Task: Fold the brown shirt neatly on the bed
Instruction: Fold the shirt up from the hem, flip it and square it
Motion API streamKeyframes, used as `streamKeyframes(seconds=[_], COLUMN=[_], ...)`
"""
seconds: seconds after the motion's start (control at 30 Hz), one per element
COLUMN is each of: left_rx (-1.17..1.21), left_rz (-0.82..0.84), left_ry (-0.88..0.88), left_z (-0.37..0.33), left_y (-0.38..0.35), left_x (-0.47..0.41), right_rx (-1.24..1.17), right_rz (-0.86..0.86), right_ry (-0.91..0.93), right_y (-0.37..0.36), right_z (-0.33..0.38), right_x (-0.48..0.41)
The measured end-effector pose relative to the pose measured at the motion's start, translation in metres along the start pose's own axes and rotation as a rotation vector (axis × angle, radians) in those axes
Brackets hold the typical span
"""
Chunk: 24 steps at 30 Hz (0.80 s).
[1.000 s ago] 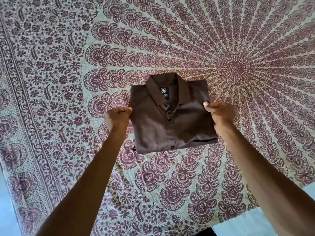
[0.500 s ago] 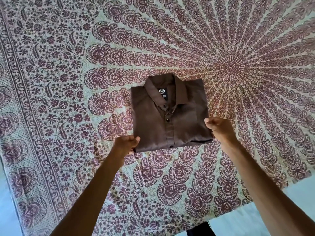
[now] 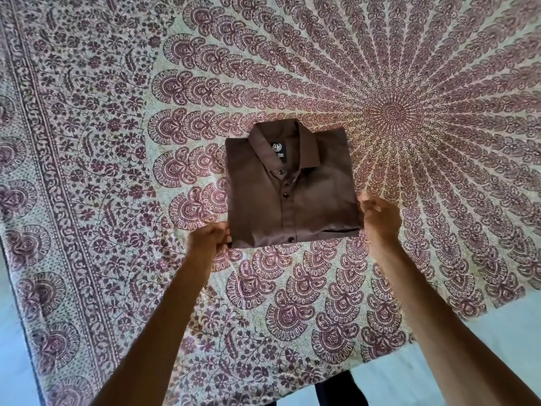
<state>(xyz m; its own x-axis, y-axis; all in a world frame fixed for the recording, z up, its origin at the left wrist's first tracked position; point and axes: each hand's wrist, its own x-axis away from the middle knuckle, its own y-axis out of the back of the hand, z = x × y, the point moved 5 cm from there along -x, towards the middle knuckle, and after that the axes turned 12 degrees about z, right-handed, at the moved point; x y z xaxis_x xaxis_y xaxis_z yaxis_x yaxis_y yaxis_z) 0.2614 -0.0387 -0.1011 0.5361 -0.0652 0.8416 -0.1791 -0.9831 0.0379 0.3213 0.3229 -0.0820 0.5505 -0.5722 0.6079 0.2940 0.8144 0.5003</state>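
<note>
A bed takes up nearly the whole view, covered by a bedspread [image 3: 117, 142] printed in maroon on cream. A mandala with long radiating petals has its centre at the far right, and a flowered border runs down the left side. Pale blue floor [image 3: 474, 335] shows past the bed's near right edge and in a thin strip at the left. A dark object [image 3: 336, 388] that is too cut off to identify sits at the near edge.

The brown shirt [image 3: 292, 206] lies flat on the spread about mid-bed, just left of the mandala's centre. It is folded into a tidy rectangle, front up, with its collar [image 3: 260, 142] at the far end.

Two bare forearms reach in from the near side. The left hand [image 3: 209, 238] has its fingers curled at the shirt's near left corner, gripping the fabric there. The right hand [image 3: 379, 218] has its fingers curled against the right edge, close to the near right corner, and holds that side.

A black label [image 3: 278, 150] sits inside the collar. A line of dark buttons [image 3: 284, 195] runs down the placket toward the near hem.
</note>
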Motion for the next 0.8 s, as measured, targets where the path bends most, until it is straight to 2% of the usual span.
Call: streamKeyframes(seconds=[0.1,0.33,0.43,0.53,0.63,0.7,0.73,0.8], left_rx=[0.006,-0.078,-0.135,-0.333,-0.724,-0.776,-0.728,-0.458], left_rz=[0.14,0.199,0.093,-0.159,-0.415,-0.446,-0.426,-0.278], left_ry=[0.019,-0.028,-0.085,-0.149,-0.505,-0.609,-0.573,-0.36], left_z=[0.003,-0.011,-0.014,-0.016,-0.031,-0.029,-0.026,-0.013], left_y=[-0.005,-0.014,-0.019,-0.004,-0.004,-0.012,-0.012,-0.006], left_x=[-0.002,-0.003,-0.002,0.0,0.026,0.037,0.034,0.018], right_rx=[0.011,-0.037,-0.013,-0.007,0.044,0.082,0.094,0.052], right_rz=[0.009,0.001,-0.028,-0.078,-0.129,-0.136,-0.13,-0.113], right_ry=[-0.005,0.036,0.055,0.052,0.08,0.072,0.069,0.08], right_y=[-0.001,-0.011,-0.011,-0.008,-0.004,-0.005,-0.006,-0.008], right_z=[-0.005,0.0,0.003,0.002,0.004,0.004,0.004,0.001], right_x=[0.008,0.014,0.016,0.014,0.015,0.016,0.016,0.015])
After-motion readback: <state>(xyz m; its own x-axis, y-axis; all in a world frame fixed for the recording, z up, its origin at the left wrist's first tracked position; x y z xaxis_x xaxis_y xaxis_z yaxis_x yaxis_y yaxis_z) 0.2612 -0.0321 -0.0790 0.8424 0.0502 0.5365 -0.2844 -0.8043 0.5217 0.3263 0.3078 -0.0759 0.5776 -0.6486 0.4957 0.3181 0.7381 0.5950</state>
